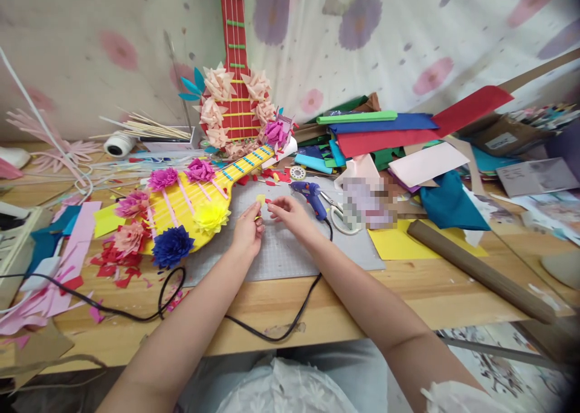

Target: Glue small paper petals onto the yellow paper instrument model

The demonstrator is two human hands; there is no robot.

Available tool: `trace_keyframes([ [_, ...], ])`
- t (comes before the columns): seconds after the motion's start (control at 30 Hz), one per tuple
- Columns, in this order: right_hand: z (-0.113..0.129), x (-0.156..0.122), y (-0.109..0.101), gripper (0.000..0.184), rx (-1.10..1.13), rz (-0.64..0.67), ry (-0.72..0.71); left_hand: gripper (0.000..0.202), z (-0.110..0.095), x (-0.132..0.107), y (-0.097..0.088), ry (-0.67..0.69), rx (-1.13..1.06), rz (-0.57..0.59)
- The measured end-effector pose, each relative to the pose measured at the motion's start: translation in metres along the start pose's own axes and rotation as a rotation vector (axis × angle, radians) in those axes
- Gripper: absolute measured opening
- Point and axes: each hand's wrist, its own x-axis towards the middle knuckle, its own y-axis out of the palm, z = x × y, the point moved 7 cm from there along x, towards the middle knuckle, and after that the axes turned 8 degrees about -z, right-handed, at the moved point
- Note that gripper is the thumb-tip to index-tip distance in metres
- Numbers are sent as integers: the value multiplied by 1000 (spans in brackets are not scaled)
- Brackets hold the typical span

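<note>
Both my hands meet over a grey cutting mat (pixel 290 250) on the wooden table. My left hand (pixel 248 227) pinches a small yellow paper piece (pixel 260 199) between thumb and fingers. My right hand (pixel 290 212) is closed in a pinch right beside it, touching the same piece; a tiny red scrap shows at its fingertips. Left of my hands lies a yellow paper guitar (pixel 199 204) decorated with pink, yellow and blue paper flowers. A blue hot glue gun (pixel 310 195) rests on the mat just right of my right hand.
A red paper guitar (pixel 234 57) with peach flowers leans on the flowered cloth behind. A pile of coloured paper sheets (pixel 389 132) fills the back right. Scissors (pixel 338 214), a brown cardboard tube (pixel 480 271), black cable (pixel 272 328), red scraps (pixel 113 265) and wooden sticks (pixel 154 126) lie around.
</note>
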Motion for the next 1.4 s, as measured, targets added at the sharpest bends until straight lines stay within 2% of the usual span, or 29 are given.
trace_keyframes([
  [0.07,-5,5,15,25,105,-23,72,6,-1,0,1,5,-13,10],
  [0.13,-3,6,18,23,68,-112,21,6,-3,0,1,1,-30,15],
  [0.23,16,-1,17,23,-265,-232,-303,10,-3,2,-1,-33,-83,3],
  [0.33,31,-13,27,20,-650,-212,-635,17,-1,4,1,-76,-140,22],
  [0.47,36,-13,39,21,-902,-136,-816,24,1,6,2,-137,-174,19],
  [0.57,37,-9,41,22,-972,-113,-887,20,-2,6,-1,-148,-198,-16],
  [0.7,38,-5,39,25,-944,-91,-917,16,-3,4,-3,-140,-177,-48],
  [0.8,41,0,29,21,-795,-134,-842,10,-6,-5,-1,-100,-104,-43],
  [0.87,42,9,18,16,-616,-199,-708,8,-17,-15,4,-54,8,19],
  [0.97,34,26,10,10,-300,-205,-441,23,-56,-32,16,104,282,188],
  [1.03,28,35,15,13,-126,-138,-311,26,-101,-36,16,329,447,194],
  [1.1,27,39,25,15,-10,-50,-258,28,-151,-36,15,637,611,161],
  [1.17,30,40,35,14,44,23,-263,36,-182,-30,19,865,891,215],
  [1.23,33,39,42,11,29,54,-299,44,-190,-16,23,1002,1249,310],
  [1.3,38,39,48,7,-44,62,-351,48,-182,0,24,1055,1536,424],
  [1.4,44,40,54,2,-163,75,-429,51,-168,20,25,1085,1764,531],
])
